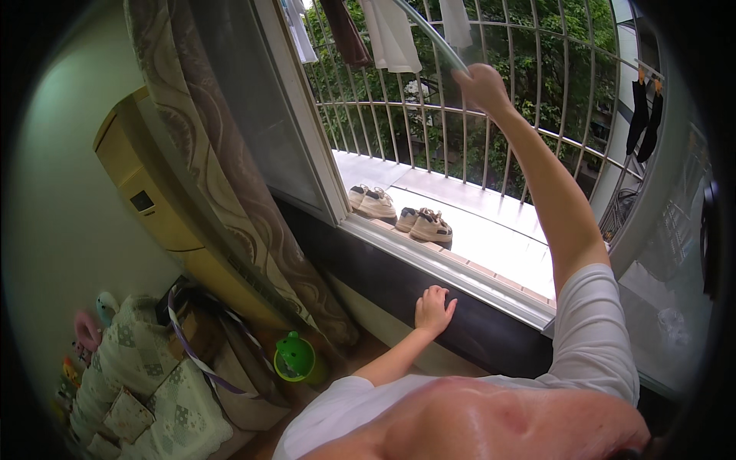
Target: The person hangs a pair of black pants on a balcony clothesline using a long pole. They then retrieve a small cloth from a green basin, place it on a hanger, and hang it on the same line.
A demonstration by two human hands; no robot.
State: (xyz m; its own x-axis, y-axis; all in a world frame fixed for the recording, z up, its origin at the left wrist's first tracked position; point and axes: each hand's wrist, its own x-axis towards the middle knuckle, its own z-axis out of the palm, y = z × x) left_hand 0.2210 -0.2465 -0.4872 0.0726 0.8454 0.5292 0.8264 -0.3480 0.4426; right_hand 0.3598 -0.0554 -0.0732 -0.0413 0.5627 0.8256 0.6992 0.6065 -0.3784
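My right hand (pixel 485 87) is raised in the window opening, closed around the lower end of a pale pole (pixel 434 37). The pole slants up to the left, and its far end is out of view. Near it hang a white garment (pixel 391 37), a dark brown garment (pixel 347 31) and another white garment (pixel 456 23). My left hand (pixel 435 311) is at the dark window ledge (pixel 379 259), fingers a little spread and holding nothing. Beyond the sliding track, two pairs of sneakers (pixel 430 225) stand on the outer sill.
A curved metal window guard (pixel 466 115) encloses the sill. Black socks (pixel 637 118) hang clipped at the right. On the left are a patterned curtain (pixel 230 172), a gold floor-standing air conditioner (pixel 155 190), a green bin (pixel 296 359), a hula hoop (pixel 198 359) and a covered sofa (pixel 172 402).
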